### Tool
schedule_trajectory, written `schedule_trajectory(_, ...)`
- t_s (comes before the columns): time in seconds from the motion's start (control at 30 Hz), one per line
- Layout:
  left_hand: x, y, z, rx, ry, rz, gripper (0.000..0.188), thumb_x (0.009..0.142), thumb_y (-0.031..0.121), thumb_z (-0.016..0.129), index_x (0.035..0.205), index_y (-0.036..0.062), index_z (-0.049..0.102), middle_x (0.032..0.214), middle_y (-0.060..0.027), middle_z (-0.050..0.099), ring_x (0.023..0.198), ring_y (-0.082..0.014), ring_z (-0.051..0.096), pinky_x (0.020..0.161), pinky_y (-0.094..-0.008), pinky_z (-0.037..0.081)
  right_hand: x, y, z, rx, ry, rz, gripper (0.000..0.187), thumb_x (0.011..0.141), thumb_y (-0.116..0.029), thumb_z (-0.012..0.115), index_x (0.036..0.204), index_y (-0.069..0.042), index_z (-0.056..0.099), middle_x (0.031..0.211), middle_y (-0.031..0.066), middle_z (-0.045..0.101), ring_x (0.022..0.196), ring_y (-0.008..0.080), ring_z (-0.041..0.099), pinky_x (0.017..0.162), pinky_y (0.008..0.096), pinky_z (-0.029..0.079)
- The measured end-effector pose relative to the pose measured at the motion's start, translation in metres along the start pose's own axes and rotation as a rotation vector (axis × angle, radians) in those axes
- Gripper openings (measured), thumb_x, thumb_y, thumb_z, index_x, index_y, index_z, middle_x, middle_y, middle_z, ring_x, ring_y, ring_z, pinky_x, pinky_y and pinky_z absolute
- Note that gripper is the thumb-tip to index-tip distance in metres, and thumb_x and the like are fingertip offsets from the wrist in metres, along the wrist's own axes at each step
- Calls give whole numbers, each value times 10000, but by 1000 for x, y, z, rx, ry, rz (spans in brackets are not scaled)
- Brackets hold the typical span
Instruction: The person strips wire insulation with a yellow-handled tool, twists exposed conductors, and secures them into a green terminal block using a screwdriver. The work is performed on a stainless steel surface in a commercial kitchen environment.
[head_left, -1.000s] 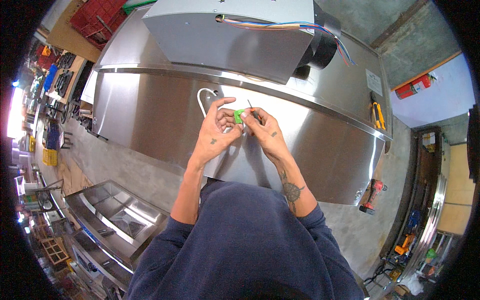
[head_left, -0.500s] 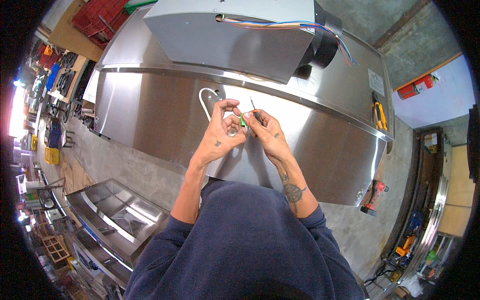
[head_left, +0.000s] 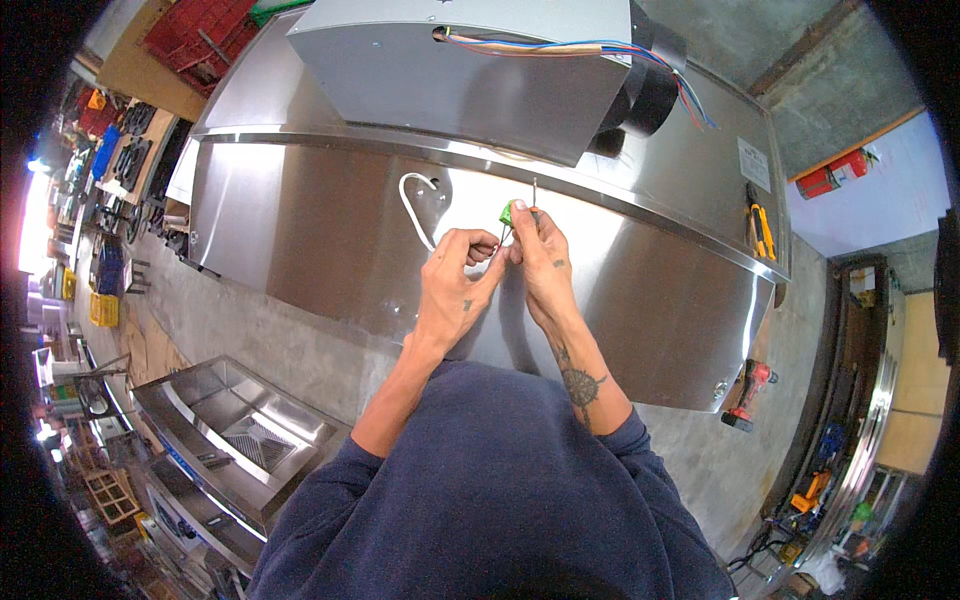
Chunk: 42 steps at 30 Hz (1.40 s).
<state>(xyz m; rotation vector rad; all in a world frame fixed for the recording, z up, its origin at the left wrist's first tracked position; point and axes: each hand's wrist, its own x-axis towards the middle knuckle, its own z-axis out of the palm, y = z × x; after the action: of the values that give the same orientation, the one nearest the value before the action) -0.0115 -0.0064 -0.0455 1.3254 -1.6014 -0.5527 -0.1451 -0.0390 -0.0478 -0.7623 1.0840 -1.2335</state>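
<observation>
Close together over the steel panel (head_left: 320, 220) are my two hands. Between thumb and fingers, my right hand (head_left: 541, 255) pinches a small green connector (head_left: 507, 213). A screwdriver (head_left: 535, 190) is also held in that hand, its shaft pointing away from me; its handle is mostly hidden by the fingers. My left hand (head_left: 458, 285) is closed, thumb against fingertips, on a thin dark wire (head_left: 502, 236) just below the connector. A white cable (head_left: 405, 200) loops out of a hole in the panel and runs down toward my left hand.
A grey metal box (head_left: 470, 95) with loose coloured wires (head_left: 560, 48) stands on the far side. Yellow-handled pliers (head_left: 760, 230) lie at the right edge. A red drill (head_left: 745, 395) rests on the floor at right; another steel hood (head_left: 230, 430) is at lower left.
The green connector and screwdriver have moved up and right with my right hand. My left hand has shifted right, its raised fingers now curled in around the wire.
</observation>
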Motion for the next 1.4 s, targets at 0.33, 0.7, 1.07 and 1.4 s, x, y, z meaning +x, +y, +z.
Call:
schedule_trajectory(0.33, 2, -4, -10, -116, 63, 43, 150, 959, 53, 816, 1095, 28, 757, 1072, -100, 802, 990, -215, 764, 866, -340, 600, 6, 8, -9, 119, 15, 92, 444, 1094, -484, 675, 1118, -46, 607, 800, -63, 429, 722, 51, 405, 695, 218, 412)
schedule_trajectory(0.7, 4, -2, -16, -413, 39, -211, 183, 1028, 136, 784, 1145, 17, 708, 1061, -70, 771, 995, -148, 721, 908, -289, 568, 2, 6, -1, 116, -37, 69, 532, 1059, -551, 701, 1138, -33, 610, 820, -56, 436, 742, 66, 410, 698, 238, 415)
schedule_trajectory(1.07, 10, 6, -27, -492, -110, -421, 225, 1035, 122, 773, 1206, -22, 745, 1109, -63, 766, 998, -108, 703, 940, -275, 563, 4, 2, -7, -86, -101, -1, 622, 1038, -605, 702, 1187, -5, 635, 887, -19, 527, 775, 64, 473, 708, 228, 422)
schedule_trajectory(1.4, 10, 8, -29, -530, -101, -436, 232, 1030, 113, 774, 1214, -28, 750, 1127, -77, 776, 1034, -123, 723, 972, -278, 567, 2, -4, -4, -45, -133, -15, 584, 1040, -603, 697, 1130, -29, 641, 801, -53, 496, 714, 53, 427, 620, 240, 352)
